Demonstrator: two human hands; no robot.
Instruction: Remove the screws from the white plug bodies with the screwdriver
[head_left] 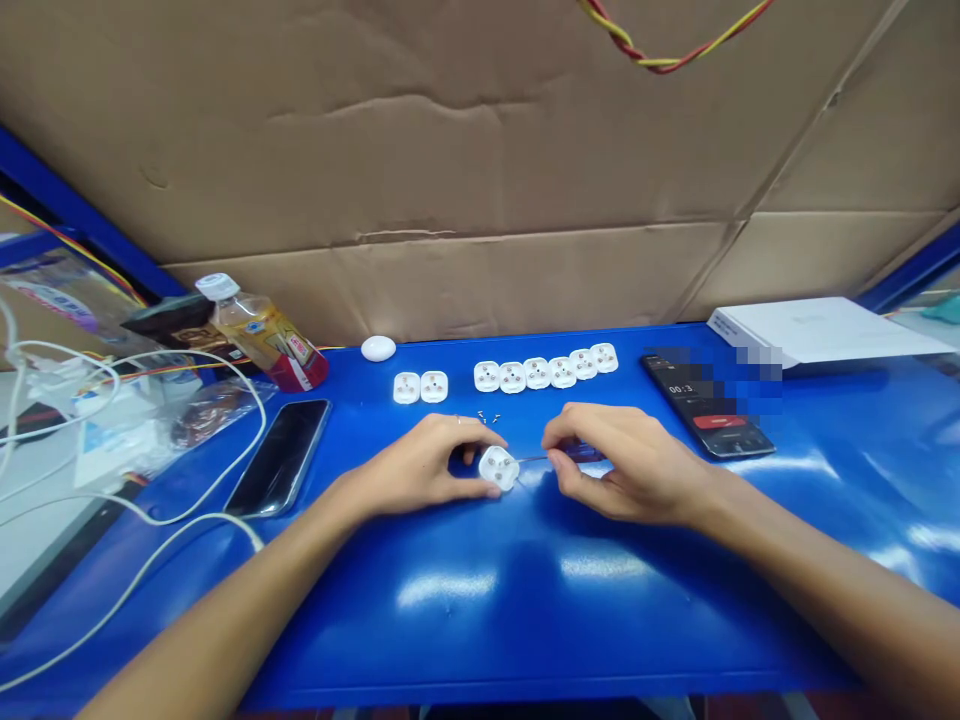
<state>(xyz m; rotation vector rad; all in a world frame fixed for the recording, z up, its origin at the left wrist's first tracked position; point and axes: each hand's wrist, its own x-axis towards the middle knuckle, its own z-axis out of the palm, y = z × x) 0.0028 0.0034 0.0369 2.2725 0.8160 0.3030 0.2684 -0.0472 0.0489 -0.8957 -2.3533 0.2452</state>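
Observation:
My left hand (pixel 442 463) pinches a small white plug-like housing (pixel 498 468) with metal contacts, thumb below and fingers above. A screwdriver (pixel 534 459) is gripped in my right hand (pixel 619 462), its thin shaft pointing left with the tip at the housing's right side. Whether the tip sits in a screw I cannot tell. Just behind the held piece lie several tiny screws (pixel 495 419). Farther back, several matching white housings (pixel 537 374) stand side by side in a row, and two more (pixel 421 387) sit together to the left.
A phone (pixel 279 458) lies at left, near white cables (pixel 255 430) and a leaning drink bottle (pixel 270 335). A white oval object (pixel 378 348) is at the back. On the right are another phone (pixel 705 405) and a white box (pixel 832 330). Cardboard (pixel 450 150) walls the back.

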